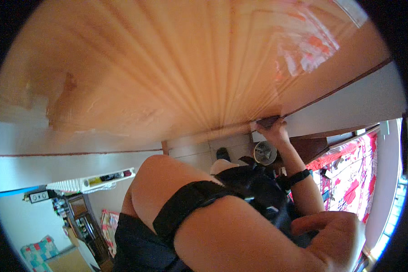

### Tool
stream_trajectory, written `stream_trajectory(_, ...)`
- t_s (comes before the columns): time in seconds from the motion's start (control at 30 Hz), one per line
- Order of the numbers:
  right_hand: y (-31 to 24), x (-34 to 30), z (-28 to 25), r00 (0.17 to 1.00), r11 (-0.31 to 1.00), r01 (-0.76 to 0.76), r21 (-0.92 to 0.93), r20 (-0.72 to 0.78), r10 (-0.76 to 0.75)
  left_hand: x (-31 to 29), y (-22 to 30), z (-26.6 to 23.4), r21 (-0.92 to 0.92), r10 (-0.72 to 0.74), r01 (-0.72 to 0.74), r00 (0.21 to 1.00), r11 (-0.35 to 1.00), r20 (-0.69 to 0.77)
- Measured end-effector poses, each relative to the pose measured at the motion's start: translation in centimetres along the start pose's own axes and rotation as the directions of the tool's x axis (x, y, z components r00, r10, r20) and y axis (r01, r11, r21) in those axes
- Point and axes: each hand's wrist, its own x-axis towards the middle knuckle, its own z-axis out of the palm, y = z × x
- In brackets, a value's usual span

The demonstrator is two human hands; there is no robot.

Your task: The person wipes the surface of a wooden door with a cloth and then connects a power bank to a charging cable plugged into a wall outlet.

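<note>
Pinching a dark block (268, 121), the right hand's (275, 133) fingers hold it at the near edge of the glossy wooden panel (167, 68); the left hand's fingers are hidden, state untellable.

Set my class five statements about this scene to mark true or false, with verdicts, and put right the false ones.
1. The right hand is gripping a dark block. True.
2. The wood-grained surface is bright blue. False: it is orange-brown.
3. A black wristband is worn on the right arm. True.
4. The red-and-white floral fabric is on the left side of the picture. False: it is on the right side.
5. The round container appears above the right hand in the picture. False: it appears below it.
</note>
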Motion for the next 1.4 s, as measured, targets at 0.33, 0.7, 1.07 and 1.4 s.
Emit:
stream_trajectory(0.33,0.2,-0.1,0.6,0.990,0.870,0.141,0.472,-0.083,-0.115,0.8,2.7,0.0,-0.051,-0.581,0.579,0.808,0.814,-0.101)
stream_trajectory(0.7,1.0,1.4,2.3,0.993,0.986,0.108,0.128,0.033,-0.113,3.4,-8.0,12.0,-0.592,-0.693,0.568,0.721,0.572,0.023)
stream_trajectory(1.07,-1.8,-2.2,-1.1,0.985,0.902,0.009,0.431,-0.158,0.065,4.2,-10.0,17.6,-0.493,-0.826,0.757,0.550,0.430,0.124)
stream_trajectory(1.4,0.8,-1.2,1.8,0.907,0.826,0.232,0.513,-0.420,0.006,4.9,-10.7,20.1,-0.527,-0.822,0.729,0.562,0.437,0.094)
